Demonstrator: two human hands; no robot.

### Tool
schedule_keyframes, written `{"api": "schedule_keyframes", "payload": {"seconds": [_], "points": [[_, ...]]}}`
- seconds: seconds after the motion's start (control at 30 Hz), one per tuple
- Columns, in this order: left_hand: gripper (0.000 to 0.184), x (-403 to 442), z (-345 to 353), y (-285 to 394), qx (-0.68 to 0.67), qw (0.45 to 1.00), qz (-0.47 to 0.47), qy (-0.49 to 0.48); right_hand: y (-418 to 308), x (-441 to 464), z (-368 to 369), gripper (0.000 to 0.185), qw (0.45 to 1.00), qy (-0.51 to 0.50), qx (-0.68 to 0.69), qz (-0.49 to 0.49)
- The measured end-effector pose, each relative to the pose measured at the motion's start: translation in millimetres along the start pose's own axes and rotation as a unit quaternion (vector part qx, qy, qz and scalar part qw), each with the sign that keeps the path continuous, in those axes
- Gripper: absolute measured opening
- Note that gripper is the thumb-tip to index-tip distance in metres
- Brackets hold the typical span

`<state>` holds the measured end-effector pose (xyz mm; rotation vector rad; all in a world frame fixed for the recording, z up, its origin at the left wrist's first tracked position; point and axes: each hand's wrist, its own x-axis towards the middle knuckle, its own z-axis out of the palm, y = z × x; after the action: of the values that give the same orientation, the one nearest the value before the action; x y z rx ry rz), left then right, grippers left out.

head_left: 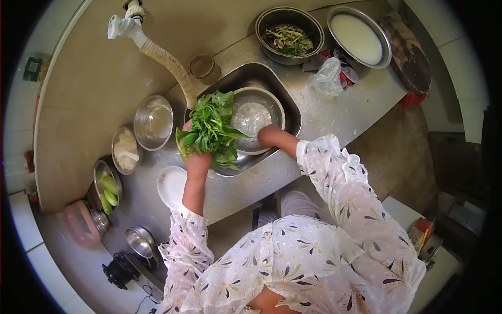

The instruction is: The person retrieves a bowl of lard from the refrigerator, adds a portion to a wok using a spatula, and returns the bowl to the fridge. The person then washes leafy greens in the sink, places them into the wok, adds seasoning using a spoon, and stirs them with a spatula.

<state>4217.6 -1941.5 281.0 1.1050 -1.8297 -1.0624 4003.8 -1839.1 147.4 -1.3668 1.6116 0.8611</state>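
My left hand (194, 157) is closed around a bunch of leafy greens (214, 123), holding it over the left side of the sink (294, 112). The leaves hide part of that hand and overlap the edge of a metal basin (283, 111). Water (252, 118) with a rippled surface lies in this basin, which sits in the sink. At the basin's lower right rim is my right hand (270, 136), bent downward. Its fingers are hidden, so whether they grip the rim or dip into the water is unclear.
A ribbed hose (170, 63) runs down to the sink's left side beside a brown cup (202, 67). Leftward stand a metal bowl (153, 122), a white plate (172, 186) and a bowl with green vegetables (109, 191). Behind are a pot (261, 31) and a basin of whitish liquid (356, 39).
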Motion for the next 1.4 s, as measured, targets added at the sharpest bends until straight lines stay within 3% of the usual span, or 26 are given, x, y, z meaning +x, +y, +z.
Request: {"api": "schedule_keyframes", "payload": {"seconds": [0.07, 0.13, 0.17, 0.23, 0.33, 0.4, 0.43, 0.6, 0.67, 0.73, 0.8, 0.83, 0.87, 0.93, 1.0, 1.03, 1.13, 1.17, 1.2, 1.23, 1.27, 1.3, 1.33, 1.37, 1.4], "points": [[0.034, 4, 1, -4, -0.005, 1.000, -0.001, -0.017, 10, 0, -8, 0.029, 0.934, 0.176, 0.307, -0.053], [0.034, 7, 13, -8, -0.035, 0.997, -0.047, -0.043, 21, 0, -21, 0.032, 0.762, 0.308, 0.552, -0.138], [0.035, 9, 21, -7, -0.066, 0.994, -0.071, -0.046, 21, -12, -42, 0.035, 0.649, 0.357, 0.643, -0.194], [0.035, 19, 37, -7, -0.086, 0.992, -0.068, -0.063, 14, -77, -104, 0.042, 0.533, 0.283, 0.772, -0.199], [0.037, 34, 51, 6, -0.107, 0.990, -0.046, -0.079, 7, -78, -128, 0.048, 0.439, 0.153, 0.822, -0.331], [0.040, 35, 46, 21, -0.088, 0.992, -0.027, -0.082, -15, -94, -121, 0.050, 0.420, 0.133, 0.837, -0.324], [0.042, 37, 44, 24, -0.144, 0.987, -0.017, -0.071, -23, -104, -119, 0.051, 0.422, 0.128, 0.837, -0.324], [0.039, 46, 35, 57, -0.136, 0.988, 0.075, 0.027, -62, -129, -123, 0.043, 0.298, 0.233, 0.866, -0.328], [0.035, 53, 48, 68, -0.115, 0.985, 0.109, 0.071, -57, -143, -132, 0.041, 0.242, 0.109, 0.928, -0.262], [0.026, 58, 53, 89, -0.065, 0.980, 0.162, 0.092, -69, -147, -148, 0.038, 0.185, 0.217, 0.931, -0.227], [0.023, 65, 67, 109, -0.093, 0.966, 0.198, 0.136, -69, -155, -160, 0.032, 0.075, 0.305, 0.883, -0.349], [0.023, 69, 70, 119, -0.160, 0.961, 0.193, 0.116, -62, -170, -168, 0.034, 0.077, 0.275, 0.889, -0.357], [0.022, 72, 68, 127, -0.221, 0.953, 0.182, 0.098, -63, -187, -171, 0.037, 0.041, 0.301, 0.853, -0.425], [0.023, 84, 68, 136, -0.182, 0.959, 0.205, 0.070, -59, -185, -182, 0.030, 0.023, 0.357, 0.825, -0.438], [0.022, 89, 85, 130, -0.100, 0.971, 0.198, 0.088, -37, -151, -173, 0.027, 0.145, 0.299, 0.866, -0.375], [0.017, 86, 92, 105, 0.062, 0.988, 0.119, 0.078, -28, -138, -172, 0.025, 0.204, 0.267, 0.879, -0.339], [0.020, 66, 92, 112, -0.140, 0.976, 0.126, 0.109, -51, -129, -158, 0.022, 0.099, 0.318, 0.882, -0.333], [0.022, 71, 93, 119, -0.263, 0.958, 0.100, 0.063, -51, -138, -157, 0.022, 0.092, 0.357, 0.858, -0.357], [0.024, 77, 91, 129, -0.381, 0.922, 0.069, 0.016, -50, -158, -162, 0.022, 0.086, 0.396, 0.832, -0.379], [0.026, 78, 91, 135, -0.489, 0.871, 0.040, -0.028, -38, -182, -168, 0.023, 0.067, 0.360, 0.842, -0.396], [0.028, 74, 98, 135, -0.303, 0.951, 0.063, -0.002, -28, -167, -164, 0.023, 0.089, 0.317, 0.870, -0.367], [0.030, 68, 107, 131, -0.105, 0.990, 0.087, 0.026, -20, -137, -157, 0.024, 0.110, 0.272, 0.895, -0.337], [0.032, 63, 114, 126, 0.097, 0.988, 0.110, 0.055, -14, -121, -153, 0.025, 0.130, 0.226, 0.916, -0.306], [0.033, 53, 120, 120, -0.034, 0.985, 0.161, 0.054, -12, -136, -148, 0.024, 0.102, 0.270, 0.913, -0.290], [0.034, 52, 129, 143, -0.224, 0.969, 0.099, 0.028, -9, -165, -146, 0.023, 0.074, 0.313, 0.907, -0.273]]}}
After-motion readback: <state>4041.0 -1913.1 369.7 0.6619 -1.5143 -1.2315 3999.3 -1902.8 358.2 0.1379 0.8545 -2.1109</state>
